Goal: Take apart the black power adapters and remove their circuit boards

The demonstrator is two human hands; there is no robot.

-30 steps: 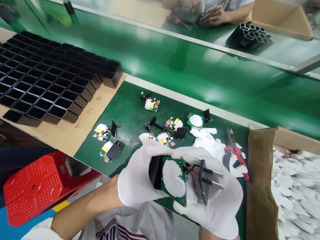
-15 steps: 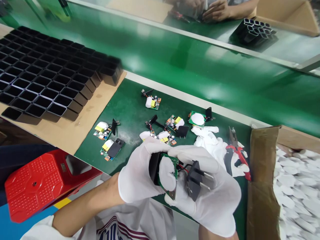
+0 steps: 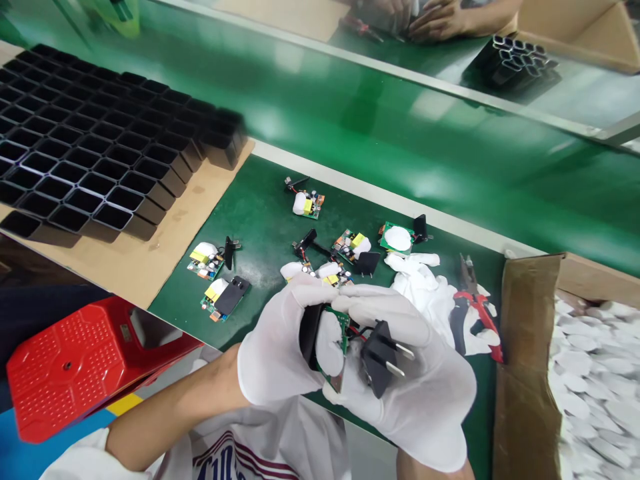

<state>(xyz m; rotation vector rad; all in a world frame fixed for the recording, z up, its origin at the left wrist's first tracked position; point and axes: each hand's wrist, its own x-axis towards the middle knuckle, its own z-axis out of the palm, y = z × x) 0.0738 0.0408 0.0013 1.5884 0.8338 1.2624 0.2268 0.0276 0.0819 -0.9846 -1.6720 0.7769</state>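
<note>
White gloves cover both of my hands, which meet above the green table. My left hand (image 3: 280, 347) is closed round a black plastic casing (image 3: 311, 337). Partly inside the casing's mouth sits a green circuit board (image 3: 345, 321) with a white oval pad (image 3: 330, 345) stuck on it. My right hand (image 3: 425, 380) grips the board's far end, its fingers along the upper and lower edges. A black plug cover (image 3: 383, 360) with two metal prongs hangs from the board by red and black wires, against the right palm. The fingers hide part of the board.
Several circuit boards (image 3: 307, 205) with plug covers lie on the green table (image 3: 260, 220). Black casings (image 3: 95, 160) stand in rows on cardboard, left. Pliers (image 3: 475, 300) and a crumpled white glove (image 3: 420, 283) lie right, beside a box of white pads (image 3: 595, 373). A co-worker's hand (image 3: 437, 20) shows beyond the partition.
My right hand has moved slightly left, bringing the board a little deeper into the casing. The plug cover has shifted left with it. My left hand has barely moved.
</note>
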